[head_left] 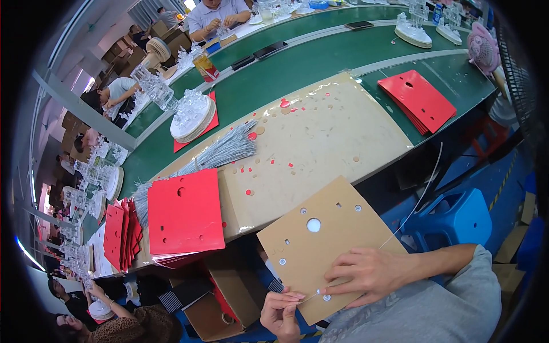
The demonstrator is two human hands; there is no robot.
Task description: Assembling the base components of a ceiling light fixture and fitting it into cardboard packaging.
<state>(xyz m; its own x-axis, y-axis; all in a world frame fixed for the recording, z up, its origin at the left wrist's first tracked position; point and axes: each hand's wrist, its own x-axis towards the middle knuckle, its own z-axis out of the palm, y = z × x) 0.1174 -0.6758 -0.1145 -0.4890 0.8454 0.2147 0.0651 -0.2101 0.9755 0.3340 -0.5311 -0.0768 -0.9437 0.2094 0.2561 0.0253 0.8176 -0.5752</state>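
Note:
A tan cardboard sheet [309, 248] with one large round hole, small slots and several round white plastic pieces in it is tilted in front of my body. My left hand [281, 313] is closed at its lower left corner, thumb and finger pinching one end of a thin pale wire tie [419, 201]. My right hand [372, 274] lies across the sheet with curled fingers, holding the tie against it near a white piece. The tie's other end sticks up past my right wrist. My right thumb is mostly hidden.
On the table lie a red card stack [186, 214], a silvery wire tie bundle [220, 150], a far-right red stack [417, 97] and red and tan punched scraps. Clear plastic assemblies [194, 114] stand on the green conveyor [297, 71]. A blue stool [452, 220] is right; people work opposite.

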